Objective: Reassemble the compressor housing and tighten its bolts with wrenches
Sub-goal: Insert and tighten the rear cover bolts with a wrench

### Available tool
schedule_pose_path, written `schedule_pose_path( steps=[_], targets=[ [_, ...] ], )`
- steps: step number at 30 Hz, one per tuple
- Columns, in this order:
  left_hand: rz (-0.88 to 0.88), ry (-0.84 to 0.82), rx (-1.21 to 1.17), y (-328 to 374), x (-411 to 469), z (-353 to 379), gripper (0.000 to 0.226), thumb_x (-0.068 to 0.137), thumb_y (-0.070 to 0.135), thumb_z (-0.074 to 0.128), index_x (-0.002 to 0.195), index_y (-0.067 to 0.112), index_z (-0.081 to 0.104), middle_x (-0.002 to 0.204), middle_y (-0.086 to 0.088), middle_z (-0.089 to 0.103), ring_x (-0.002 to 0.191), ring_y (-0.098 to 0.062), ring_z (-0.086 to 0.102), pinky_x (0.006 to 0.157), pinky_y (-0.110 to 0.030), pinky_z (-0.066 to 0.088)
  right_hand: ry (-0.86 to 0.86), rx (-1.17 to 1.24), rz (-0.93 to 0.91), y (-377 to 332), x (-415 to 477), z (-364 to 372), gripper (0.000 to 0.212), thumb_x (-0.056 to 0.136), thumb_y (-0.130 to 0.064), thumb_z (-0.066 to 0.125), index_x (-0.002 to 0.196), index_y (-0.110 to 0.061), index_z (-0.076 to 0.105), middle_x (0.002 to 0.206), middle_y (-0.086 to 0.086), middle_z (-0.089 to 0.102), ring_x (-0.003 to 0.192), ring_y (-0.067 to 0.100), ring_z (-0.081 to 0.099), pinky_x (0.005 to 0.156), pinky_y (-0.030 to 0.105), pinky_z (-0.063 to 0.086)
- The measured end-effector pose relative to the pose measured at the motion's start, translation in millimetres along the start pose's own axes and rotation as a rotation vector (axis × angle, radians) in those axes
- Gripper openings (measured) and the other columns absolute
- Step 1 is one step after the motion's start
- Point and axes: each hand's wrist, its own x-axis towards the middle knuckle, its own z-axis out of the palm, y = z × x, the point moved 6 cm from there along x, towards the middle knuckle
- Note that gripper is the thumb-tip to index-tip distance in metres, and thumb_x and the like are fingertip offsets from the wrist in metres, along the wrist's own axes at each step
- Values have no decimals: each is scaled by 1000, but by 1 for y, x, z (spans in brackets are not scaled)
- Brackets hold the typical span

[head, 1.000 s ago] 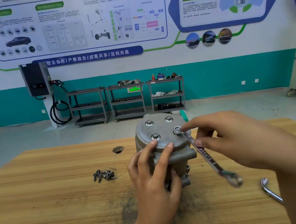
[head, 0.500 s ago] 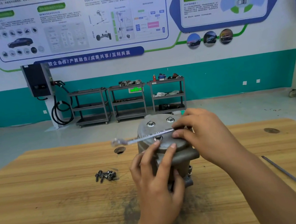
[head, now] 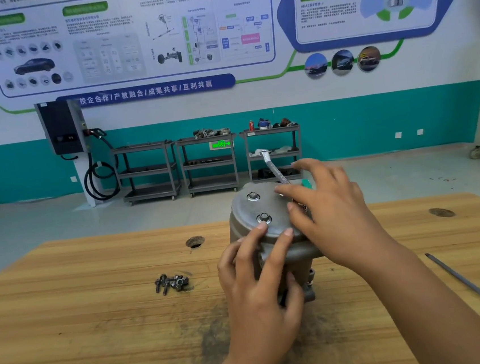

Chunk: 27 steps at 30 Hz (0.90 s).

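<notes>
Head view puts the compressor housing (head: 246, 210) upright near the middle of the desk (head: 100, 330). My left hand (head: 259, 292) is wrapped round its near side, two fingertips up on the cover rim. My right hand (head: 337, 219) pinches the wrench (head: 272, 166) near its ring end between thumb and middle finger, the other fingers spread loose. The shaft points away from me toward the far wall. The bolt it sits on is hidden under that hand, so I cannot tell how far it is seated. I would run it down by light turns with the ring kept square on the head, brace hard with the left hand so the housing does not twist, and give the firm pull only once all the cover bolts are snug. The far bolt (head: 253, 196) and near bolt (head: 264, 218) stand proud and could catch the shaft on a low sweep, as could my left fingertips. Loose bolts (head: 172, 282) lie to the left, well apart, and a screwdriver (head: 475, 290) lies at the right edge.
</notes>
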Motion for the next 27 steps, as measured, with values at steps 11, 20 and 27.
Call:
schedule_pose_path(
  steps=[11,20,27],
  targets=[
    [-18,39,2,-4,-2,-5,55,75,22,56,128,33,49,136,3,38,120,-14,26,109,-20,17,-323,105,113,24,-11,-26,34,96,-42,38,99,-24,67,84,-7,68,80,12,60,77,34,47],
    [-41,40,-9,-7,-4,-6,55,75,23,55,128,33,48,137,3,37,121,-17,27,109,-19,18,-362,249,-37,6,-20,-37,26,95,-27,47,112,-43,57,85,-25,59,81,-5,55,68,11,39],
    [-25,51,2,-4,-1,-7,53,74,22,54,126,28,49,136,1,37,119,-17,27,107,-20,20,-181,307,-164,-4,-3,-24,19,86,-19,63,101,-27,71,103,-15,53,101,4,47,81,17,31]
  ],
)
